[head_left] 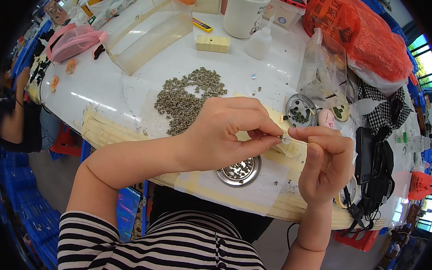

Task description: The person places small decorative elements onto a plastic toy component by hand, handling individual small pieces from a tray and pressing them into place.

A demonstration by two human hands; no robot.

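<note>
My left hand (228, 131) is closed in a pinch, thumb and forefinger on a tiny dark part (281, 137). Facing it, my right hand (328, 163) pinches a thin, needle-like rod (295, 140) whose tip meets that part. What the tiny part is, I cannot make out. Below my left hand a round metal dish (257, 172) holds small dark and shiny pieces, partly covered by the hand. Beyond my left wrist lies a heap of small grey metallic parts (178, 103). A pale block (289, 149) shows beneath the fingertips.
A round dish (287, 109) of dark green bits stands beyond my right hand. Farther back are a squeeze bottle (260, 43), a yellow block (212, 44), a clear tray (148, 38) and a white canister (241, 16). Red bags (358, 40) and a black device with cables (364, 155) lie right.
</note>
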